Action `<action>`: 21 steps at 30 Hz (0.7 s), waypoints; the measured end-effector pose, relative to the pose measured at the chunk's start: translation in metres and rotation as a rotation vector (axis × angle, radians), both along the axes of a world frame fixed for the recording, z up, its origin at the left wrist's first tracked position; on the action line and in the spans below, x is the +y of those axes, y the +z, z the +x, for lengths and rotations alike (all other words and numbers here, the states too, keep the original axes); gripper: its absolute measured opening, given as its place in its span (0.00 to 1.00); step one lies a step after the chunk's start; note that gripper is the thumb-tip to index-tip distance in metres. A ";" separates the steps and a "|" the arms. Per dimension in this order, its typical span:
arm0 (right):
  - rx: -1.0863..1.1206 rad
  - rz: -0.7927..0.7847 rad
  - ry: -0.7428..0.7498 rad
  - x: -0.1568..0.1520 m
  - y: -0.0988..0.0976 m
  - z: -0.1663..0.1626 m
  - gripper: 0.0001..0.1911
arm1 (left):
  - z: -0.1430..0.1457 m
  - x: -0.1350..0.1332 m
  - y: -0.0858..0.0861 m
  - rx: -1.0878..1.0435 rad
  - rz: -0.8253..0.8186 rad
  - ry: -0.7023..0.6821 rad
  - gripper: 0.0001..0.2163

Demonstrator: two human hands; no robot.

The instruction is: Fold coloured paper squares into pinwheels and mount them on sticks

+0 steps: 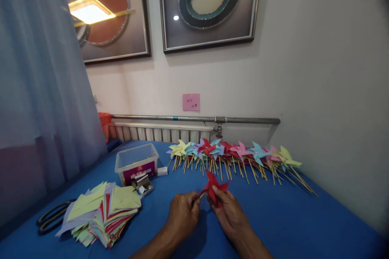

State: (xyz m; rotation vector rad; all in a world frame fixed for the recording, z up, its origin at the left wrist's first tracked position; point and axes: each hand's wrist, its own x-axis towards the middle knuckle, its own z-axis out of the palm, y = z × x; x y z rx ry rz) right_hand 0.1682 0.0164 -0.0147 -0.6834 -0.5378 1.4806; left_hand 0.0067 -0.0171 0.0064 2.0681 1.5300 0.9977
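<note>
A red paper pinwheel [212, 186] is held over the blue cloth in front of me. My right hand [229, 214] pinches its folded blades, thumb on top and fingers beneath. Left of it, my left hand [184, 213] is closed on a thin wooden stick [201, 195], whose tip touches or nearly touches the pinwheel's edge; most of the stick is hidden in the fist. Behind both hands lies a long row of finished-looking paper pinwheels [241, 150] in yellow, blue, purple, red and pink, their sticks pointing towards me.
At left lie fanned coloured paper sheets [94, 202] with black-handled scissors [51, 216] partly beneath. A clear plastic tub [136, 158], an opened small box [142, 184] and a small white box [162, 171] stand behind them. A radiator [161, 133] and wall border the blue-covered table [291, 226].
</note>
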 end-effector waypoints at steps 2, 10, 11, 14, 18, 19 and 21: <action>-0.005 0.003 -0.002 0.000 0.000 0.000 0.17 | 0.000 0.000 -0.001 0.002 0.010 0.004 0.12; -0.007 -0.001 -0.010 0.000 0.000 -0.001 0.19 | 0.000 0.000 -0.001 0.002 0.022 0.002 0.12; -0.005 -0.002 -0.012 -0.001 0.000 -0.001 0.19 | 0.000 0.000 -0.001 0.002 0.022 -0.001 0.12; -0.010 0.003 -0.016 -0.001 0.002 -0.002 0.19 | 0.000 0.000 -0.002 0.016 0.019 0.000 0.12; -0.020 0.005 -0.023 -0.002 0.004 -0.003 0.18 | 0.000 -0.001 -0.005 0.067 0.042 0.003 0.12; -0.020 0.005 -0.024 -0.002 0.005 -0.003 0.18 | 0.001 -0.001 -0.005 0.084 0.054 0.005 0.12; -0.014 0.005 -0.023 -0.003 0.006 -0.004 0.19 | 0.001 -0.002 -0.006 0.121 0.082 0.011 0.12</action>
